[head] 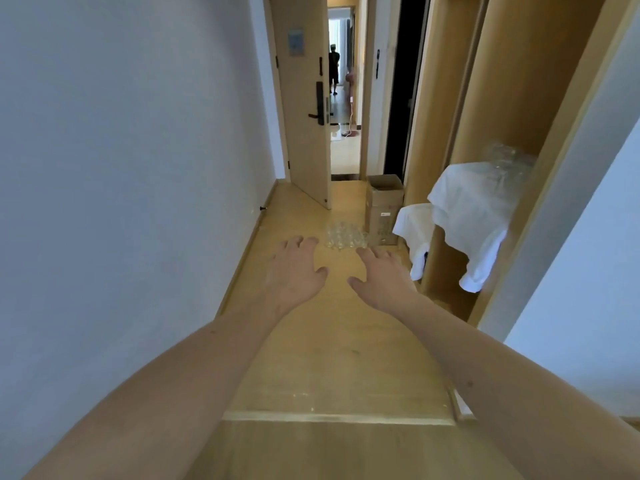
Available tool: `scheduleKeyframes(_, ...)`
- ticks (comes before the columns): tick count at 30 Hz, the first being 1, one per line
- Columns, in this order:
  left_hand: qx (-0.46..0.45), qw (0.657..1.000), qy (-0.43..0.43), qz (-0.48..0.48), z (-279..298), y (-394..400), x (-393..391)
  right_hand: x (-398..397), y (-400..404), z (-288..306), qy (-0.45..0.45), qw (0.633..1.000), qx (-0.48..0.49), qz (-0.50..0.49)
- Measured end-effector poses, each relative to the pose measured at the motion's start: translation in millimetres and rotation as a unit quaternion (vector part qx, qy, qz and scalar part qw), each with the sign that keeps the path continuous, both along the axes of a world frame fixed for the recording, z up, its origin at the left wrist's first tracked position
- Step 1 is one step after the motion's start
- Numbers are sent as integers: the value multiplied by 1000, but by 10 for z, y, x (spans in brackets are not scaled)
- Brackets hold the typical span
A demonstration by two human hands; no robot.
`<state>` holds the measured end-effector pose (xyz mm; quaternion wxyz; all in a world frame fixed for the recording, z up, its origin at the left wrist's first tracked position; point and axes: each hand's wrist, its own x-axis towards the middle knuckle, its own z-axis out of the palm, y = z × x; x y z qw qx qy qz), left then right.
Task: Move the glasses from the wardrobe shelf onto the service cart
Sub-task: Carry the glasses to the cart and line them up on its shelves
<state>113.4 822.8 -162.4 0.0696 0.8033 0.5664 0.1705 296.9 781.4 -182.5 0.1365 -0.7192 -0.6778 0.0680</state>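
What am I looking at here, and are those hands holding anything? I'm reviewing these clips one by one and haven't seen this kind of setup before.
There is no machine here. One wide camera worn on a person's head looks forward and down, so the two bare arms reaching into the picture are the wearer's own. The left hand and right hand are stretched forward with fingers spread, holding nothing. Beyond them, a cluster of clear glasses stands on the wooden floor beside a cardboard box. On the right is an open wardrobe; its shelf is draped with a white cloth, and more glasses sit on top. Ahead, a door stands open and another person is far down the hall. I can't see a service cart.
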Motion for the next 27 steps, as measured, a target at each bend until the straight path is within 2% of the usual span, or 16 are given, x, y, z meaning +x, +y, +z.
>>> scheduleKeyframes(13, -12, 999, 0, -33, 23, 1789, 788, 683, 1608, 57, 5, 999, -1, -42)
scheduleKeyframes(27, 18, 984, 9, -180, 232, 4023, 1304, 1035, 3481, 204, -14, 982, 21, -187)
